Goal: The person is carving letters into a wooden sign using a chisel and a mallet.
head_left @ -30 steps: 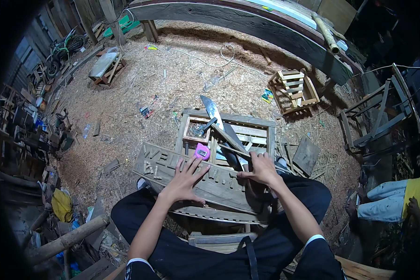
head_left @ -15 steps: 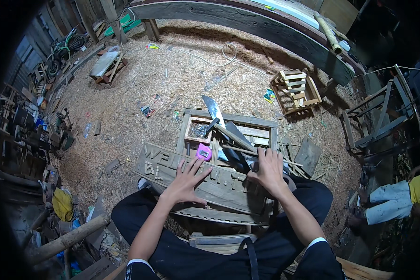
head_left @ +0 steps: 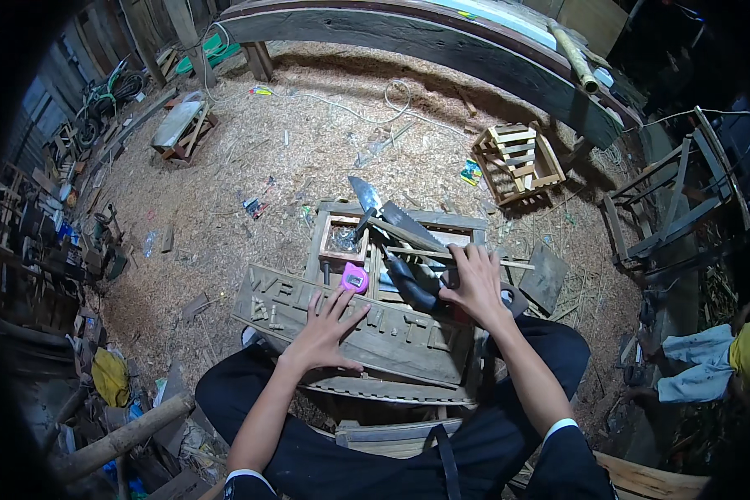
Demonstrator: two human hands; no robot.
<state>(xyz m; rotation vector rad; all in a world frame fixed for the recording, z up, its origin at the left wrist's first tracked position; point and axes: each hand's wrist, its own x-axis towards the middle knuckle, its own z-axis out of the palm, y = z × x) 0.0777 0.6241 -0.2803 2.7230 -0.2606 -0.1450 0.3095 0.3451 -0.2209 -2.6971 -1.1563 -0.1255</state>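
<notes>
Stands low on a shaving-covered floor (head_left: 325,137) as a slatted wooden table (head_left: 465,221). Carries an open wooden box (head_left: 340,257) of shiny bits (head_left: 346,237) at the far left, with a pink tape measure (head_left: 354,278) just nearer. Bears a crossed pile of machete (head_left: 365,193), handsaw (head_left: 404,218) and hammer (head_left: 408,234), plus a thin wooden stick (head_left: 508,264) jutting past the right side. Has a wooden board (head_left: 383,350), dotted with small wood pieces (head_left: 262,315), overlapping the near side.
</notes>
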